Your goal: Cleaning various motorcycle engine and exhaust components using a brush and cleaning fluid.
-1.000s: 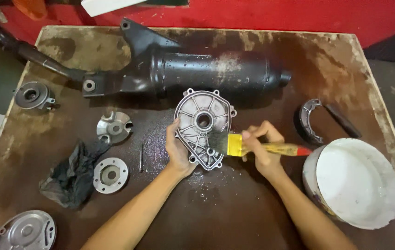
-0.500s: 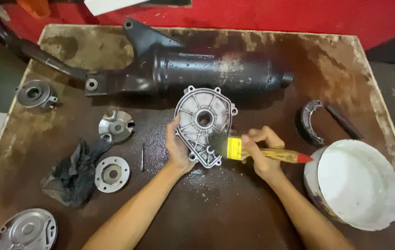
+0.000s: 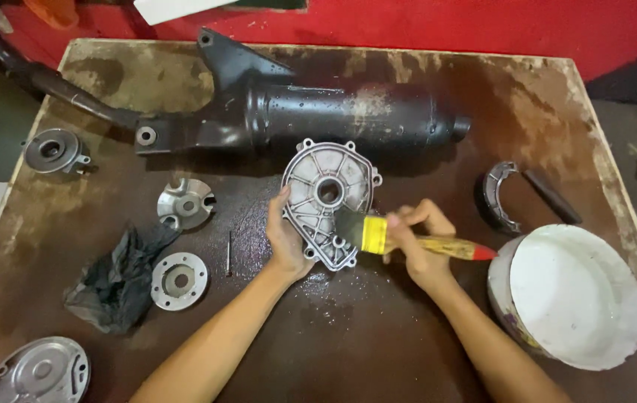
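Aluminium parts, left to right, all placed relative to the ribbed engine cover [image 3: 327, 201] at mid-table.

Far left of the cover, upper edge: small grey hub piece [image 3: 53, 149]. Lower left corner: round silver cover plate [image 3: 35, 371], partly out of view. Nearer, left of the cover: black rag [image 3: 117, 276], crumpled, touching a flat silver ring [image 3: 177, 280]; above the ring, a finned silver disc [image 3: 184, 203]. Just left of the cover: thin dark pin [image 3: 229, 252], lying loose.

Behind the cover: long black exhaust muffler [image 3: 318, 116], lying across the brown wooden table [image 3: 378, 351].

Left hand [image 3: 286, 240]: clenched on the cover's left edge, holding it tilted off the tabletop.

Right hand [image 3: 415, 239]: closed round the yellow handle of a paintbrush [image 3: 386, 237], dark bristles touching the cover's lower right face.

Progress, as a judgement: the tabletop below the cover is wet and speckled, and the cover's face shows pale metal with dark grime in the ribs, so washing looks under way and not finished. The other silver parts look clean, though whether they are already done cannot be told.

Right of the cover: curved brake shoe [image 3: 499, 195] beside a dark strip. Far right, lower: white plastic bucket [image 3: 569, 295], near the brush handle's red tip.
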